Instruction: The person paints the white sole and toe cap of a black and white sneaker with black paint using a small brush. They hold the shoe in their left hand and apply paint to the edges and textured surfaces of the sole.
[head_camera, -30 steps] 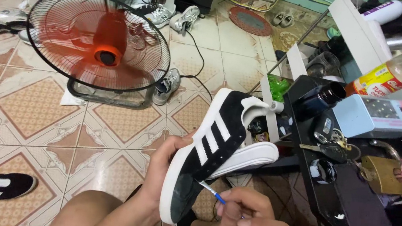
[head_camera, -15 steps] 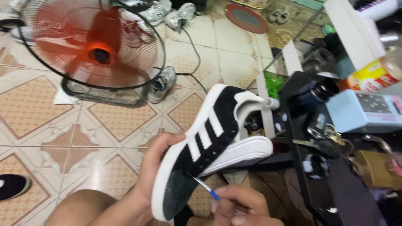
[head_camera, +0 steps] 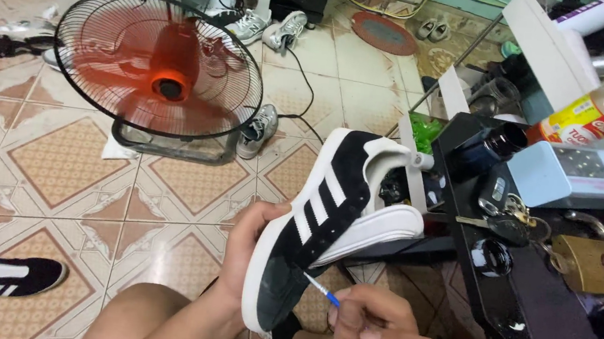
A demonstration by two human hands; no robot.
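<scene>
Brush tip on the black sneaker's side.
My right hand (head_camera: 374, 338) pinches a thin blue brush (head_camera: 323, 291); my left hand (head_camera: 245, 249) grips the black sneaker (head_camera: 326, 224) by its sole, mid-air above my knee. The black table (head_camera: 525, 327) crowds right; a fan (head_camera: 159, 68) stands left, tiled floor (head_camera: 63, 167) between.

Black sneakers (head_camera: 326, 224) (head_camera: 3, 276): two. Fan (head_camera: 160, 65): one. Paintbrush (head_camera: 347, 312): one.
</scene>
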